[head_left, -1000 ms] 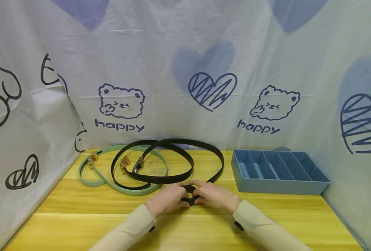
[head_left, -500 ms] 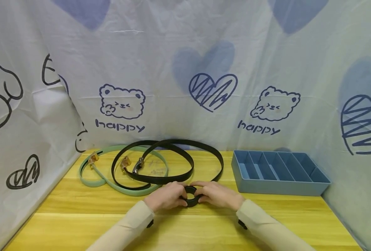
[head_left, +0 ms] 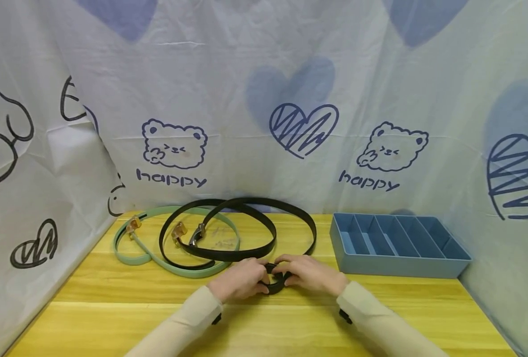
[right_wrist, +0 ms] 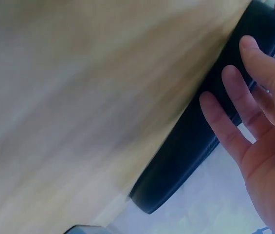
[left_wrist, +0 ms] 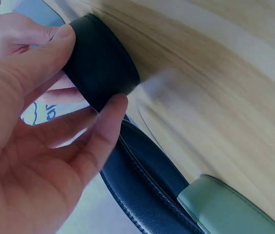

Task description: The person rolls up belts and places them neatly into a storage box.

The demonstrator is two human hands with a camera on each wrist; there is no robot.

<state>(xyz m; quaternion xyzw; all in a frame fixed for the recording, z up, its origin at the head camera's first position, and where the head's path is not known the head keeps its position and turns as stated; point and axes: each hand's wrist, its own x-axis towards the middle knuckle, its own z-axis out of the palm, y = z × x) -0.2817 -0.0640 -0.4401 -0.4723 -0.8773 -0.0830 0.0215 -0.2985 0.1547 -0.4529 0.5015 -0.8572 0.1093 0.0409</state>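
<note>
Both hands work on a black belt, whose near end curls into a small ring (head_left: 274, 288) in the head view. My left hand (head_left: 240, 280) pinches the ring's left side; in the left wrist view its thumb and fingertips grip the rolled strap (left_wrist: 98, 63). My right hand (head_left: 310, 273) holds the right side, its thumb and fingers on the black strap (right_wrist: 176, 151) in the right wrist view. From there the strap sweeps up behind into a wide loop (head_left: 310, 225) with a silver buckle (head_left: 197, 235).
A second black belt (head_left: 232, 255) with a gold buckle (head_left: 178, 231) overlaps a green belt (head_left: 132, 260), whose gold buckle (head_left: 133, 225) lies at left. A blue-grey divided box (head_left: 402, 266) stands back right on the wooden table (head_left: 112, 317). A printed cloth (head_left: 246, 44) hangs behind.
Both hands stay at the ring. My right hand has drawn slightly right and its fingers have shifted along the strap; the ring rounded out, then its inside changed shape. The other belts have not moved.
</note>
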